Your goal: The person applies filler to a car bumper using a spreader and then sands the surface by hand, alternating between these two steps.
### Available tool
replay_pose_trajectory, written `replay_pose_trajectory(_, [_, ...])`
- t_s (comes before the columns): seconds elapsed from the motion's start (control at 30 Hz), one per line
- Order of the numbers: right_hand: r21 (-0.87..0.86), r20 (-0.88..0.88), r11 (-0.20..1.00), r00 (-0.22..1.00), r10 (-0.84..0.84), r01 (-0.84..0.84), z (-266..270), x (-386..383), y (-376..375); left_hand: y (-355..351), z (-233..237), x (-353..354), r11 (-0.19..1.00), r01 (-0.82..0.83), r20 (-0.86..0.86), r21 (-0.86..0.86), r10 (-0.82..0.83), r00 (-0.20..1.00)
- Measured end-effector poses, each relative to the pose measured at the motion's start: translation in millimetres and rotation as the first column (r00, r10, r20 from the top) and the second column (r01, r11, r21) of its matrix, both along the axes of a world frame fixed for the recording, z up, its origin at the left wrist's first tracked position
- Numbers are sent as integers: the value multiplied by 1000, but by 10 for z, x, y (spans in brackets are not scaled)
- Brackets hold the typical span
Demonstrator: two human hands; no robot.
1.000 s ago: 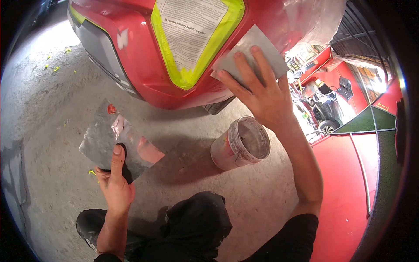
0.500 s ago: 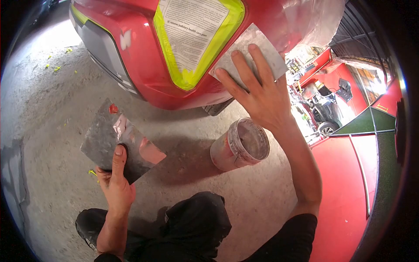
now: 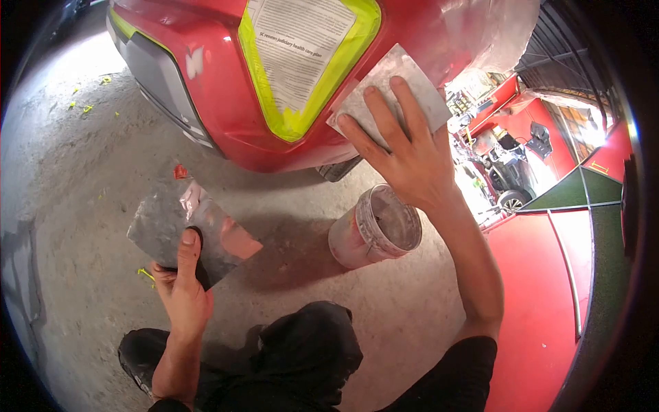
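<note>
Knee [image 3: 309, 350] in black trousers at the bottom, person crouched on a concrete floor [image 3: 89, 158]. Left hand [image 3: 180, 288] is low left with its grip pinching a plate [image 3: 161, 223]: thumb on top near the lower edge, fingers under. The plate is a flat grey metal sheet, held roughly level above the floor, with a pink filler [image 3: 237, 242] smear on its right corner and a small red dab at the far corner. A tub [image 3: 376, 233] stands on the floor to the right of the plate, open, pink-stained outside and greyish inside, just below the right wrist. Right hand [image 3: 405, 154] is raised, arm stretched up from lower right, with its grip splayed over the back of a spreader [image 3: 405, 69]: three fingers fanned on it, thumb hidden. The spreader is a pale metal sheet pressed against the red bumper [image 3: 220, 89], just right of the masked patch. The patch is paper [image 3: 298, 41] edged with yellow-green tape [image 3: 295, 122]. Clear plastic [image 3: 494, 27] hangs top right. Beyond are a red floor and a parked car [image 3: 511, 172], blurred.
</note>
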State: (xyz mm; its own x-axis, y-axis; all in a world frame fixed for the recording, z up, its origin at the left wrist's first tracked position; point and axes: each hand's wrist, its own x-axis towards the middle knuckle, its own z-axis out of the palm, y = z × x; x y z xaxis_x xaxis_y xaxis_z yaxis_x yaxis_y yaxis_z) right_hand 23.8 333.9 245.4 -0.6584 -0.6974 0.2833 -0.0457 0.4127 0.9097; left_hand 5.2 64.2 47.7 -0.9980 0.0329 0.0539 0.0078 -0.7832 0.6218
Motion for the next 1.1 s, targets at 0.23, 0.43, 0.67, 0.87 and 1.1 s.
replay_pose_trajectory(0.23, [-16, -26, 997, 997, 70, -70, -1, -109, 41, 20, -37, -10, 1000, -12, 8, -26, 12, 1000])
replay_pose_trajectory(0.43, [-30, -18, 999, 999, 38, -39, -30, -77, 198, 26, -65, -31, 998, -33, -27, -44, 32, 999])
replay_pose_trajectory(0.67, [-6, 4, 999, 999, 31, -31, -15, 38, 92, -2, -69, -15, 999, -18, -44, -36, 17, 999])
replay_pose_trajectory(0.87, [37, -10, 999, 1000, -11, 11, 39, -58, 23, 5, 27, 3, 999, -35, -15, -12, 35, 999])
replay_pose_trajectory(1.1, [60, -25, 998, 1000, 0, 2, 51, -83, 37, -12, -85, -23, 999, -38, -46, -30, 36, 998])
